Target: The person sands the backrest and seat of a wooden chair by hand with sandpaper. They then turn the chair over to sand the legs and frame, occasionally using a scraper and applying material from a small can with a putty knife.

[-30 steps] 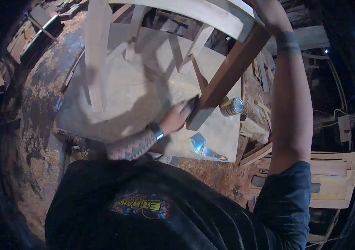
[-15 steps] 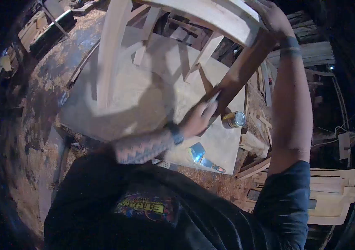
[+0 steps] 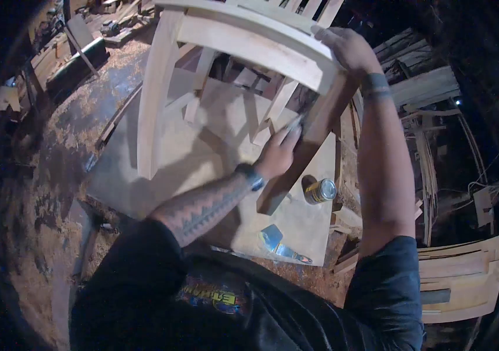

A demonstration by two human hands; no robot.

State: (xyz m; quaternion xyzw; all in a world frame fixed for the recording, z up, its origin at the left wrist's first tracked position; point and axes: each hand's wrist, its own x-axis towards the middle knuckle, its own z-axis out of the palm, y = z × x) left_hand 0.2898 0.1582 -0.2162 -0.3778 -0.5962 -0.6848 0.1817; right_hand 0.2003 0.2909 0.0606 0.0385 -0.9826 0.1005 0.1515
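An unfinished wooden chair [image 3: 249, 44] stands on a pale board, its slatted back at the top of the view. My right hand [image 3: 349, 50] grips the front corner of its seat, above the shaded front leg. Lower down, my left hand [image 3: 279, 153] is closed against the inner side of that chair leg [image 3: 314, 137]. Something thin and greyish shows at its fingertips, too small to make out. Beside the leg's lower end sits a small metal can [image 3: 321, 191] with a yellowish label. A putty knife [image 3: 284, 245] with a shiny blade lies nearer my body.
Under the chair is a pale board [image 3: 126, 175] on a floor strewn with sawdust [image 3: 109, 88]. Wood offcuts [image 3: 346, 219] lie right of the board. Curved wooden pieces [image 3: 466, 275] are stacked at the lower right, with planks [image 3: 425, 85] farther up. More scrap wood sits at upper left.
The view has shifted, showing more of the chair's seat and back. My left hand has slid upward along the leg, uncovering its lower end. My right hand stays at the seat corner.
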